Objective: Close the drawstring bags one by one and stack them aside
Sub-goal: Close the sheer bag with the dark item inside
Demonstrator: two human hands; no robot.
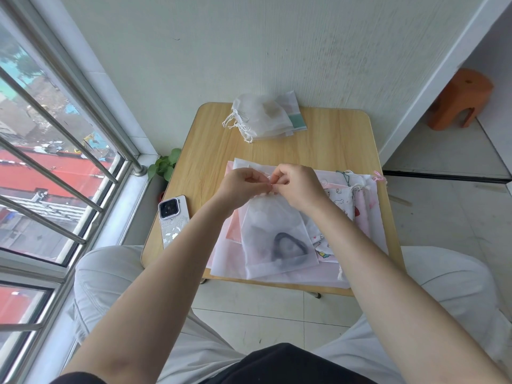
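Bag [273, 236] on pile, table centre, long axis near-far, mouth at far end. Left hand [243, 184] and right hand [295, 185] both pinch cord at mouth. Stack [263, 116] lies far.

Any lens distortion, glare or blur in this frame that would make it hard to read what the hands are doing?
Head view: wide-angle bending bows the window bars and wall edges; daylight from the window is soft and even, with no glare on the table; the left hand and right hand are reasonably sharp, but the string they pinch at the translucent bag mouth is too fine to resolve.
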